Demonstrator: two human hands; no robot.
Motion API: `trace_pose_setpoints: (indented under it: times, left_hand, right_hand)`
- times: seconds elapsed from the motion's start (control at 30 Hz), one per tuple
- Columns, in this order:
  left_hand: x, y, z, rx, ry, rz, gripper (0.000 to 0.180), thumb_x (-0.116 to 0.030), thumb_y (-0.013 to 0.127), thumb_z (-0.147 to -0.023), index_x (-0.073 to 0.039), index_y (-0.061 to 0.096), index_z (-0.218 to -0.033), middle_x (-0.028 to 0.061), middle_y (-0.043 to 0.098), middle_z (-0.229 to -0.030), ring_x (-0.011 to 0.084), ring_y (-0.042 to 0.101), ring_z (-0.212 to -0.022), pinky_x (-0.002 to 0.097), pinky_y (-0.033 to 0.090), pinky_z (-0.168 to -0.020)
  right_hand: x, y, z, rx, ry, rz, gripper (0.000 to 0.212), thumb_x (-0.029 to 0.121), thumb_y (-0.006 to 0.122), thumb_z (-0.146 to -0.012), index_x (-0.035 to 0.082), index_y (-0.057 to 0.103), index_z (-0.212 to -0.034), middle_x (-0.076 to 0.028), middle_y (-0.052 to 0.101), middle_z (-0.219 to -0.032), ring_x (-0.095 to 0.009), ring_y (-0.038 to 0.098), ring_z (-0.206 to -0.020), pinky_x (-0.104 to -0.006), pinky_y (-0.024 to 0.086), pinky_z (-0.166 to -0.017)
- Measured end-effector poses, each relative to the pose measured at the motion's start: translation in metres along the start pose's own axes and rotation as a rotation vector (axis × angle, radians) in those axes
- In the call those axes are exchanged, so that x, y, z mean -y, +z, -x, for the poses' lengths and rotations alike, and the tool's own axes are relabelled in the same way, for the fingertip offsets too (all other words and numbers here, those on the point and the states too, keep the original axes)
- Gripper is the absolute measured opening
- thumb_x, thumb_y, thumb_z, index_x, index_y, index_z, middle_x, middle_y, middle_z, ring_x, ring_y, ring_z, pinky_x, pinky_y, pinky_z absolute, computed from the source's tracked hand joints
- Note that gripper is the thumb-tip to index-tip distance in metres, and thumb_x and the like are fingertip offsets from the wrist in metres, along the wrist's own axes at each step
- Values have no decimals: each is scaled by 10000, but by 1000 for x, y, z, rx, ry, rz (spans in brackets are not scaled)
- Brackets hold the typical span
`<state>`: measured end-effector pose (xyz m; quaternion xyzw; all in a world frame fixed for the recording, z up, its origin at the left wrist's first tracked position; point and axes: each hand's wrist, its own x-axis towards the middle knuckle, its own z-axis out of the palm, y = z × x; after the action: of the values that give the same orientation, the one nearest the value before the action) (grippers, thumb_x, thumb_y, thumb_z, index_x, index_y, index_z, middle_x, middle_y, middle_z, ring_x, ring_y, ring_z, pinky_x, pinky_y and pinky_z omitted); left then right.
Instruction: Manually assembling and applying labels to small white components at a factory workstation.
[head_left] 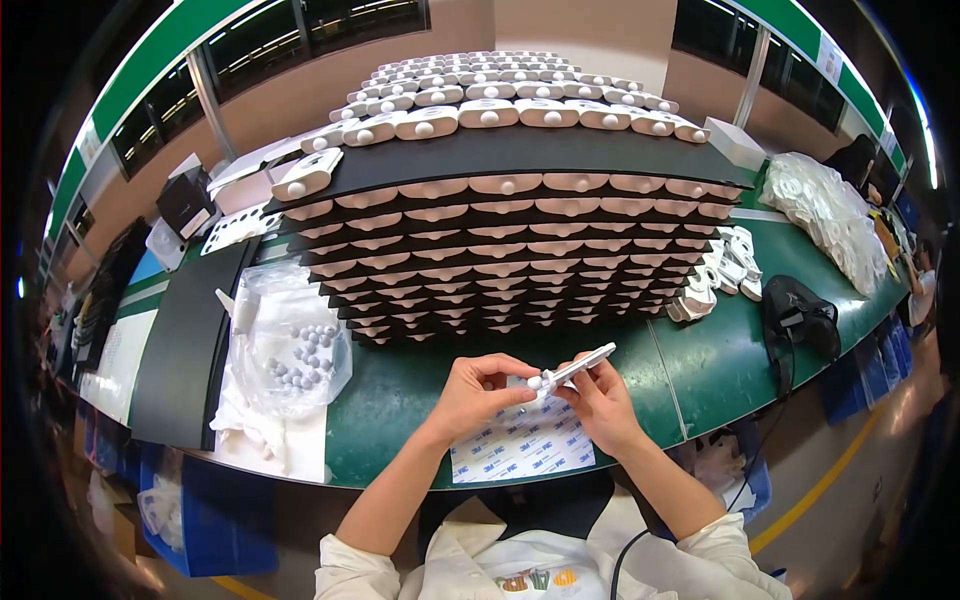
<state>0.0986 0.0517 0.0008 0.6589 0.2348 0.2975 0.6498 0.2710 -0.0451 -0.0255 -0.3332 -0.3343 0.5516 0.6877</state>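
My right hand (602, 408) grips a slim white plastic housing (597, 358), tilted up to the right and seen edge-on. At its lower left end sits a small white ball (535, 383), which my left hand (478, 397) pinches between thumb and fingertips. Both hands are over the front of the green table, above a printed white sheet (524, 446). Behind them rises a tall stack of black boards (540, 158) layered with similar white housings (490, 113), each with a ball at its near end.
On the left, a clear plastic bag (290, 345) holds several white balls beside a black board (180, 350). Loose white housings (735, 262) lie right of the stack, near a black corded device (800, 317) and a large plastic bag (822, 215). Blue bins (225, 520) stand below the table.
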Motion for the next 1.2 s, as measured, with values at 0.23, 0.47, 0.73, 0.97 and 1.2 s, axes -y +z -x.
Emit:
trace_pose_setpoints:
  times: [0.23, 0.47, 0.73, 0.97, 1.2]
  left_hand:
    - [2, 1, -2, 20, 61, -6, 254, -16, 697, -705, -77, 693, -951, 20, 627, -911, 26, 477, -629, 159, 372, -555]
    - [-4, 6, 0, -8, 6, 8, 217, -29, 733, -669, -52, 700, -882, -8, 627, -814, 3, 431, -582, 157, 336, -525]
    - [2, 1, 2, -59, 78, -42, 542, 38, 779, -550, -53, 613, -1058, -73, 454, -637, 6, 377, -568, 167, 310, -520]
    - [5, -15, -2, -121, -11, 382, 335, 21, 596, -733, -19, 565, -1065, -52, 472, -670, 15, 389, -567, 166, 283, -461]
    - [15, -27, -11, -280, -70, 1045, 204, -35, 555, -850, -10, 519, -1049, 18, 463, -766, 101, 436, -651, 194, 391, -585]
  right_hand:
    - [-1, -3, -1, 3, -19, 21, 121, 108, 431, -941, 79, 472, -1051, -50, 547, -1018, -160, 545, -960, -335, 448, -867]
    - [-1, 0, 0, -39, -63, 89, 126, 92, 437, -937, 69, 472, -1056, -45, 539, -1016, -149, 542, -958, -319, 453, -852]
    - [18, 18, -6, 66, -78, 307, 166, 56, 474, -905, 17, 487, -1065, -48, 543, -957, -121, 546, -869, -272, 453, -771]
    - [101, 104, -48, 366, -638, 897, 175, -68, 599, -779, -21, 573, -945, -53, 572, -873, -103, 546, -806, -227, 445, -693]
    - [153, 200, -145, 294, -224, 853, 299, 110, 597, -831, -69, 551, -1065, -55, 577, -730, -73, 492, -599, -192, 424, -553]
